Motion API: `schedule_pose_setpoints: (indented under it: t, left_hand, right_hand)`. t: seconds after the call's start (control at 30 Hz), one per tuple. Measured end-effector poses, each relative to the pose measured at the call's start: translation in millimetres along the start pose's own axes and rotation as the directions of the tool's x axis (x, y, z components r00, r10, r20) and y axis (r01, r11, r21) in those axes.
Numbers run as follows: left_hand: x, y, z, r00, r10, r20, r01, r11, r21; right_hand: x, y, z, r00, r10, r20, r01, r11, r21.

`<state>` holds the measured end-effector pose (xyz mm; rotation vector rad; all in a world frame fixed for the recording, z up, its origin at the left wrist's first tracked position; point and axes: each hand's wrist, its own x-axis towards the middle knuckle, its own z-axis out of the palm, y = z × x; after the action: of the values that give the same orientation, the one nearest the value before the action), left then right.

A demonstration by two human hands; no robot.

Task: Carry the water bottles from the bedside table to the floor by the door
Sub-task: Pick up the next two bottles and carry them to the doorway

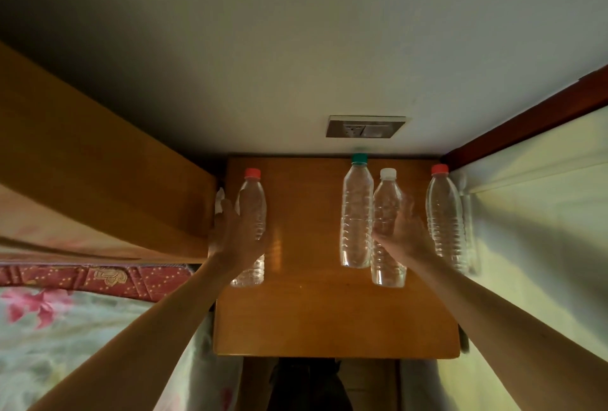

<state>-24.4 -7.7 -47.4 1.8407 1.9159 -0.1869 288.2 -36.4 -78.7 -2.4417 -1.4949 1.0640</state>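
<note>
Several clear water bottles stand upright on the wooden bedside table (312, 312). A red-capped bottle (255, 200) is at the table's left side. My left hand (235, 236) reaches around it with fingers spread and fairly straight, partly covering its lower half. A green-capped bottle (357, 213) and a white-capped bottle (386, 266) stand side by side right of centre. A second red-capped bottle (444, 213) is at the right edge. My right hand (406, 236) is open between the white-capped bottle and that right one, fingers up beside the white-capped one.
A bed with a floral sheet (49, 328) and wooden headboard (82, 164) lies on the left. A wall socket (365, 126) sits above the table. A pale surface (543, 229) with a dark red frame (526, 114) closes the right side.
</note>
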Motion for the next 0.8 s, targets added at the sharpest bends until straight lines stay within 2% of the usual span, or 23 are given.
schedule_pose_setpoints:
  t: [0.17,0.37,0.67,0.8]
  left_hand:
    - [-3,1,9,0.999,-0.038,0.015,0.040,0.984,-0.173]
    - [2,-5,10,0.994,-0.094,0.053,0.105,0.957,-0.270]
    - [1,-5,6,0.997,-0.060,0.043,0.070,0.956,-0.286]
    - [-8,4,0,0.999,-0.013,0.036,0.024,0.951,-0.310]
  right_hand:
    - [4,1,3,1.000,0.024,-0.003,-0.024,0.999,0.046]
    - [7,0,6,0.999,0.031,-0.036,-0.029,0.999,0.035]
    - [-3,-3,-3,0.995,0.025,-0.098,-0.013,0.992,0.128]
    - [-15,-11,-16,0.992,-0.025,-0.120,0.045,0.986,0.162]
